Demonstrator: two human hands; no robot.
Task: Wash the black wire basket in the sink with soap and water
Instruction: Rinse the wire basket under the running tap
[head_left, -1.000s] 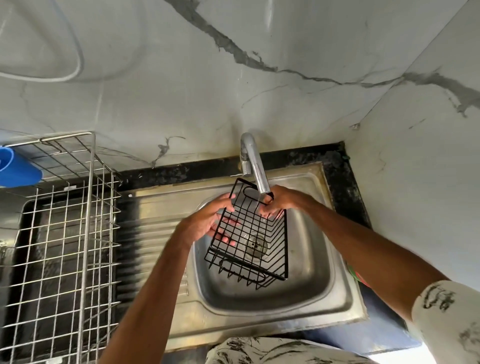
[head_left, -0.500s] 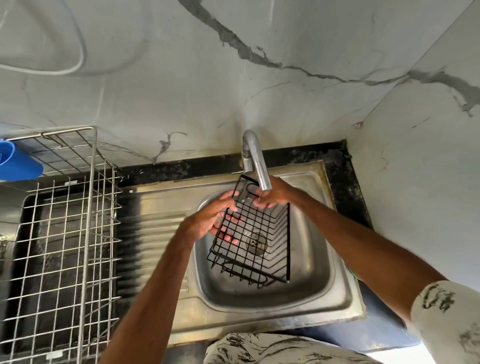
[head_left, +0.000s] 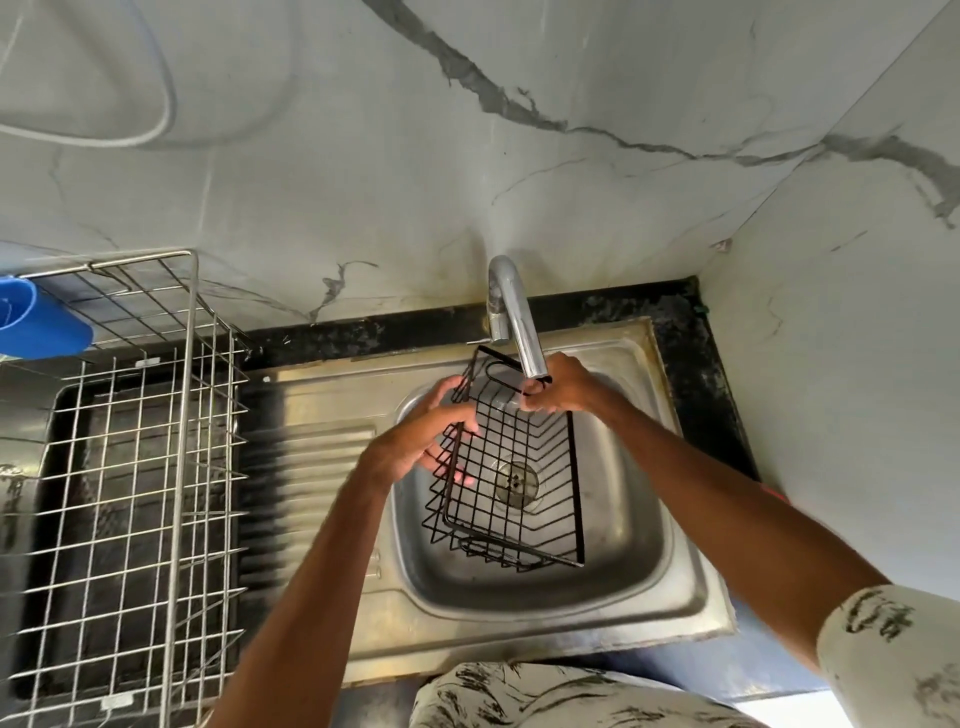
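Observation:
A black wire basket (head_left: 511, 488) hangs tilted over the steel sink bowl (head_left: 628, 566), its far end raised under the chrome tap spout (head_left: 519, 322). My left hand (head_left: 421, 441) grips the basket's left rim, fingers curled through the wires. My right hand (head_left: 563, 387) holds the basket's far right corner just below the spout's outlet. The drain (head_left: 517, 480) shows through the basket's mesh. I cannot tell whether water is running.
A large steel wire dish rack (head_left: 130, 467) stands on the left, over the black counter. A blue plastic cup (head_left: 36, 322) sits at its far left edge. Marble-look walls close the back and right. The ribbed drainboard (head_left: 306, 467) lies between rack and bowl.
Both hands have lifted the basket's far end slightly higher and closer to the tap spout. The grips look the same.

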